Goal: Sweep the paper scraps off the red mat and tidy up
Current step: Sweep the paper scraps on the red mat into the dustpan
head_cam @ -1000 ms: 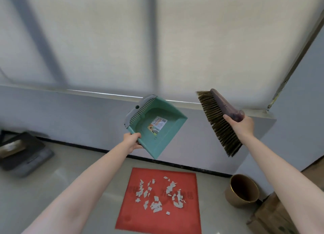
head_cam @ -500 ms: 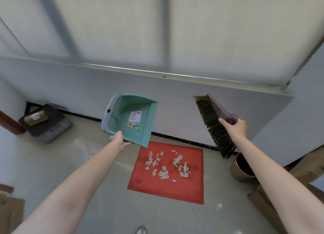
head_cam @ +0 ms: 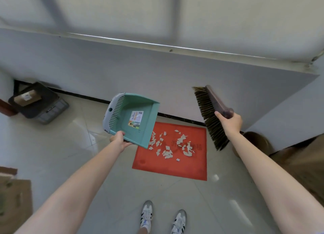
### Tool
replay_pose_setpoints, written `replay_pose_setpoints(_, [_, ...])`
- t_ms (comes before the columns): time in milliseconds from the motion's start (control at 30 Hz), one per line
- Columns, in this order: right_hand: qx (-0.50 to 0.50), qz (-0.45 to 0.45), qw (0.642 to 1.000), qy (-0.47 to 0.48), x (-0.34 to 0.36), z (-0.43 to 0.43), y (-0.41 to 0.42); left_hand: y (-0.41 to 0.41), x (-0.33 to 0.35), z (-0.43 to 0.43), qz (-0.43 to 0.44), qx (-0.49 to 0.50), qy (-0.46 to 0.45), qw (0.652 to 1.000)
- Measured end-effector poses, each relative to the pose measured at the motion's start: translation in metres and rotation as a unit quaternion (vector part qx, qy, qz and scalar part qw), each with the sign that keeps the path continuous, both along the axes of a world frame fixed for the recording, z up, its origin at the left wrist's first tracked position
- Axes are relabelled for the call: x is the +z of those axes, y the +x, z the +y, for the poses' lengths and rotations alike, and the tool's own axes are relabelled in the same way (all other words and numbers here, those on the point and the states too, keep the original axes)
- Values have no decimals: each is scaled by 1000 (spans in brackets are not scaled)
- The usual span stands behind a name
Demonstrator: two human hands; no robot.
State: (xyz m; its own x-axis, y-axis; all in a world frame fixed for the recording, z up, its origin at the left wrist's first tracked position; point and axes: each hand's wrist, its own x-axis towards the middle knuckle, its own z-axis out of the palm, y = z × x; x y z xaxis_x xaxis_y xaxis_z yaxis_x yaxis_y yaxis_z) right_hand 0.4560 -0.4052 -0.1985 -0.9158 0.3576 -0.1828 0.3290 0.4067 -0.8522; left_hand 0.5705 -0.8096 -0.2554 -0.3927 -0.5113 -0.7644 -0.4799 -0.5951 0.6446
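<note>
A red mat [head_cam: 175, 169] lies on the tiled floor by the wall, with several white paper scraps [head_cam: 168, 145] strewn over its upper half. My left hand [head_cam: 119, 140] grips the lower edge of a teal dustpan [head_cam: 133, 118], held in the air above the mat's left corner. My right hand [head_cam: 228, 122] grips the dark back of a brush [head_cam: 210, 116], bristles pointing left, held up above the mat's right edge. Both tools are off the floor.
A round brown bin [head_cam: 257, 142] stands right of the mat, partly behind my right arm. A dark crate [head_cam: 38, 104] sits at the far left by the wall. Cardboard boxes [head_cam: 15, 198] are at the lower left and right edge. My feet [head_cam: 163, 216] stand below the mat.
The view has tilted further down, so the mat and my feet now show lower in the frame. Both hands have dropped lower with the dustpan and brush still held.
</note>
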Motion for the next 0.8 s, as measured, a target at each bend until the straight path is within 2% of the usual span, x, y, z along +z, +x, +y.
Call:
replay_pose_setpoints(133, [-10, -25, 999, -17, -25, -45, 6, -8, -33, -35, -5, -40, 15, 999])
replay_pose_setpoints(433, [-12, -89, 996, -26, -114, -102, 23, -5, -81, -65, -26, -53, -1, 998])
replay_pose_setpoints(633, [-37, -127, 991, 28, -199, -95, 20, 0, -171, -78, -44, -45, 37, 997])
replay_pose_setpoints(800, [-66, -154, 985, 51, -304, -83, 15, -3, -267, -76, -41, -16, 24, 999])
